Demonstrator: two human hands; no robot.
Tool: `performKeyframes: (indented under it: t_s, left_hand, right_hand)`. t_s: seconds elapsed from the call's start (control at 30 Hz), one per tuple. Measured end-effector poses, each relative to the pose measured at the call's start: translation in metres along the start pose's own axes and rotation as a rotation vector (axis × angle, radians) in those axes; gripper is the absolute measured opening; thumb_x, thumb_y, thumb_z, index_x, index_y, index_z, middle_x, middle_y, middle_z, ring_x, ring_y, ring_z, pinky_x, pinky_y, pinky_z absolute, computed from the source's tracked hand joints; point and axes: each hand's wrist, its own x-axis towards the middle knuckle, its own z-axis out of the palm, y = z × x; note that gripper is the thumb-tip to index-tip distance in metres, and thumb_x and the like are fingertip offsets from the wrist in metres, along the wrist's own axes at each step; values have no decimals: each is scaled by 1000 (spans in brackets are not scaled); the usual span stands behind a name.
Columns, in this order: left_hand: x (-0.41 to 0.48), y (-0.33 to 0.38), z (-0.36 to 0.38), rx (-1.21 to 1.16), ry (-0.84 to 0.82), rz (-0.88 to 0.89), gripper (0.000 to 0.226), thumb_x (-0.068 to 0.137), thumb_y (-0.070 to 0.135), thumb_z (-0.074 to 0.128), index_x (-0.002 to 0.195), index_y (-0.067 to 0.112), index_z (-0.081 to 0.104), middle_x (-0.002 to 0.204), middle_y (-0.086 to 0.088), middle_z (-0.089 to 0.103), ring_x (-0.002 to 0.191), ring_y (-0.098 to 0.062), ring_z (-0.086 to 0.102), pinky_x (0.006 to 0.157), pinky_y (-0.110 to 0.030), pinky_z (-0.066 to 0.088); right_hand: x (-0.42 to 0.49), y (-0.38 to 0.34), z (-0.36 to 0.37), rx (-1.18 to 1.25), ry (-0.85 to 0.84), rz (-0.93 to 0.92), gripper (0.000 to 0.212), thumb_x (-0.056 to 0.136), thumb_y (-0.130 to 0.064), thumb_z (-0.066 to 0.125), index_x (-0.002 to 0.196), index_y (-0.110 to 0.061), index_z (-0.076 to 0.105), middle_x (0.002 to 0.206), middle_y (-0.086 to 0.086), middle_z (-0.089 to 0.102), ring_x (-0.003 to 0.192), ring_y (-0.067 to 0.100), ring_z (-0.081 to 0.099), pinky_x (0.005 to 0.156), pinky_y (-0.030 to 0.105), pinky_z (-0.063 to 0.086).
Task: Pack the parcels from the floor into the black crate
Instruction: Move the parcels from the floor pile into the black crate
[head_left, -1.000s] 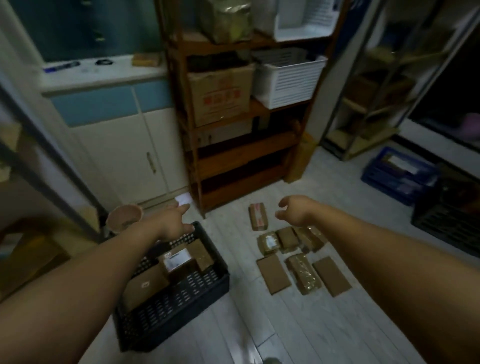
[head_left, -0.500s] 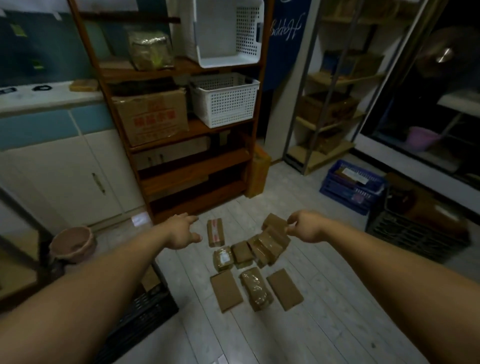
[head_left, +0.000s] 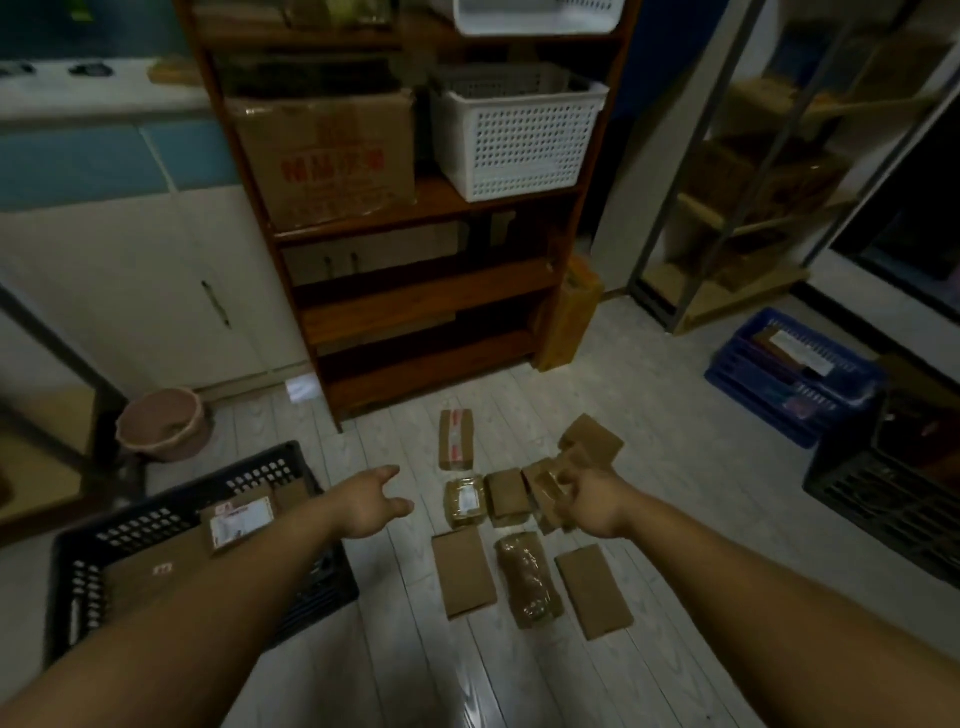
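Parcels (head_left: 462, 579) are laid out in rows on the middle of the floor (head_left: 675, 493), before the wooden shelf (head_left: 415, 306); one brown parcel (head_left: 592, 444) is gripped by the right hand (head_left: 597, 506). The left hand (head_left: 371, 501) is held open, fingers spread, beside the black crate (head_left: 156, 519) at the floor's left edge, where others are packed

Brown parcels (head_left: 464, 579), black crate (head_left: 171, 512)
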Motion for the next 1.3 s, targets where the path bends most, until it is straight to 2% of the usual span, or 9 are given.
performKeyframes:
  t_s: [0.13,0.3,0.6,0.73,0.87,0.97,1.07,1.17,1.3]
  left_hand:
    - [72,-28,52,-146,24,-89,69,95,38,50,151,19,14,158,-8,16,143,-25,22,115,-32,21]
    - [193,-80,157,-248,2,-209,73,93,36,55,151,19,15,157,-10,19,141,-27,28,114,-33,24]
    - [398,-168,348,-456,4,-316,72,91,27,59,148,11,20,153,-13,29,137,-28,34,109,-33,31]
    - [457,-203,409,-603,-29,-331,55,87,34,61,133,10,44,134,-13,51,115,-23,53,99,-34,45]
    - [472,-203,434,-758,-116,-409,15,95,21,52,96,7,57,85,-8,57,68,-13,53,52,-16,47]
    - [463,-195,428,-780,-52,-420,41,91,24,59,128,12,46,121,-15,56,98,-24,59,75,-28,51]
    - [434,-183,397,-934,8,-398,70,88,18,63,145,24,23,133,-15,49,112,-30,55,78,-37,49]
    - [381,-161,344,-1137,72,-367,61,90,4,58,140,28,32,108,-14,60,91,-26,62,67,-33,53]
    - [291,-132,253,-1201,162,-319,55,91,-5,50,132,30,40,100,-14,61,88,-30,62,76,-37,54]
  right_hand:
    - [95,22,56,15,-73,-58,50,95,-35,51,139,-13,44,137,7,51,120,23,52,102,30,41]
    - [229,73,156,207,-92,-90,24,93,-30,57,114,-18,54,107,-1,61,87,7,56,70,20,47]
    - [429,155,376,239,-205,23,52,96,-19,54,142,-5,35,143,15,43,126,29,48,104,38,43]
    - [478,183,458,241,-240,-12,65,89,-34,63,145,-15,35,148,6,40,134,26,42,112,38,35]
    - [494,195,500,422,-236,51,47,96,-26,54,141,-23,40,143,-1,43,133,21,41,111,33,33]
    - [520,221,528,444,-119,60,47,89,-41,58,133,-37,45,137,-3,50,127,21,49,105,38,42]
    - [514,219,512,417,-28,45,67,78,-42,63,139,-31,36,137,0,47,126,25,49,103,43,44]
    - [425,148,418,437,12,21,86,74,-42,70,145,-27,25,141,6,44,127,28,46,103,48,43]
    - [325,68,296,546,-49,-81,91,84,-17,69,152,-25,10,138,3,41,127,23,44,99,32,42]
